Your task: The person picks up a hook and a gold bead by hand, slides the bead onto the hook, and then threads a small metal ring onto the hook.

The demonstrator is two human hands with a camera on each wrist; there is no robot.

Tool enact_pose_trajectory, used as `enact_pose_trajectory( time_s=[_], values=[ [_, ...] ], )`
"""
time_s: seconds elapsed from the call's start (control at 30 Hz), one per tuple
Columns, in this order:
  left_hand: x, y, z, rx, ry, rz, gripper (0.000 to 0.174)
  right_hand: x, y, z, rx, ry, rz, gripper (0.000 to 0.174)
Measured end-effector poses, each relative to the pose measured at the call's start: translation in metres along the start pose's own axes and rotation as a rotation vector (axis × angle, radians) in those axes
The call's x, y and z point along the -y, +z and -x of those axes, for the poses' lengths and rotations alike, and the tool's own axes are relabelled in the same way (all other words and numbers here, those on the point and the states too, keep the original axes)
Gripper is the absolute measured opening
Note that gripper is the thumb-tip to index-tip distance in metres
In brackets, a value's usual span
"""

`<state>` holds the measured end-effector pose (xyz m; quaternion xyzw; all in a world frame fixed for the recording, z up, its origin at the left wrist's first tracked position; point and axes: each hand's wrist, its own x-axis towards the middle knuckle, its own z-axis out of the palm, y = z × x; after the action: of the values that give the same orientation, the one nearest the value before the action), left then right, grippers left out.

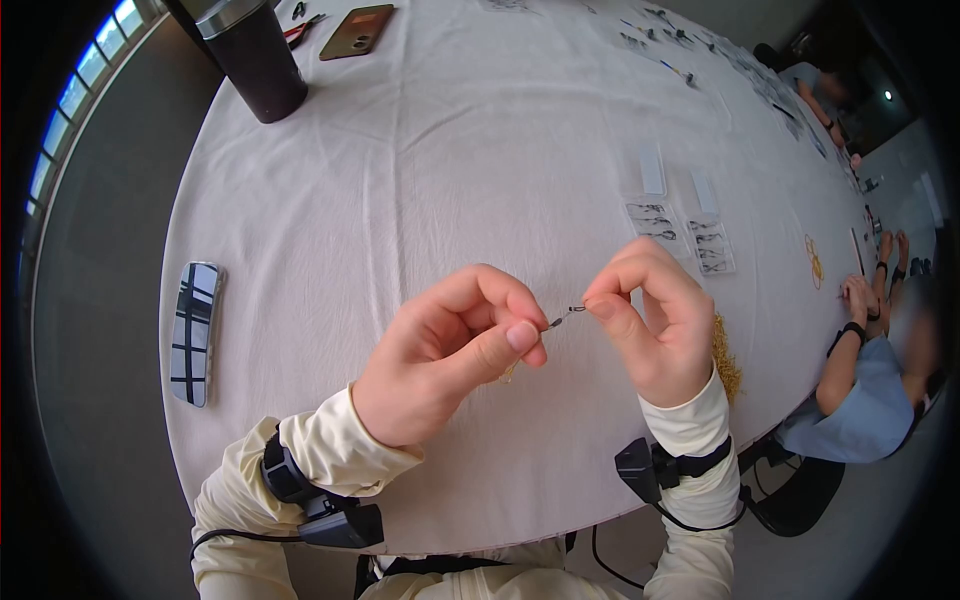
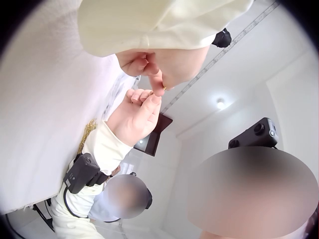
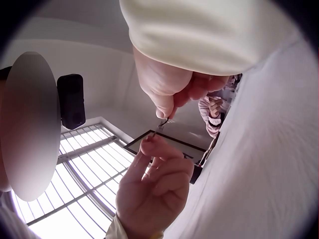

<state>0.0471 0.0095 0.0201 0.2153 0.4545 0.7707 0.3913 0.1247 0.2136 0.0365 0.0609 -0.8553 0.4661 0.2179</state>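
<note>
hands (image 1: 435, 360) pinch tiny dark piece (image 1: 568, 316); ends hidden b/w fingertips, details unclear.

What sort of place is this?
Probably a shared craft or small-parts workroom, though it could be a home or class. One long cloth-covered table holds clear boxes of small dark parts and a pile of gold strands, and another person sits along it.

- We see the tumbler (image 1: 262, 75) cut by the top edge of the head view.
- There, the right hand (image 1: 660, 325) hides from us part of the golden pile (image 1: 728, 365).
- The held piece (image 1: 568, 315) is too small for us.
</note>
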Motion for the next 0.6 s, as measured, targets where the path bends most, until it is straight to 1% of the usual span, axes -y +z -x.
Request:
enact_pose_trajectory(
  time_s=[0.2, 0.37, 0.6],
  values=[
    [-0.0013, -0.0005, 0.0010, 0.007, -0.065, 0.009, 0.008, 0.0053, -0.0007, 0.0004, -0.031, -0.025, 0.033, 0.008],
    [-0.0035, 0.0039, 0.0020, 0.006, -0.070, -0.044, 0.015, 0.0085, 0.0001, 0.0010, -0.051, -0.054, 0.049, 0.007],
    [-0.0035, -0.0024, 0.0036, 0.052, -0.097, -0.052, 0.012, 0.0092, 0.0020, 0.0016, -0.055, -0.070, 0.061, 0.007]
  ],
)
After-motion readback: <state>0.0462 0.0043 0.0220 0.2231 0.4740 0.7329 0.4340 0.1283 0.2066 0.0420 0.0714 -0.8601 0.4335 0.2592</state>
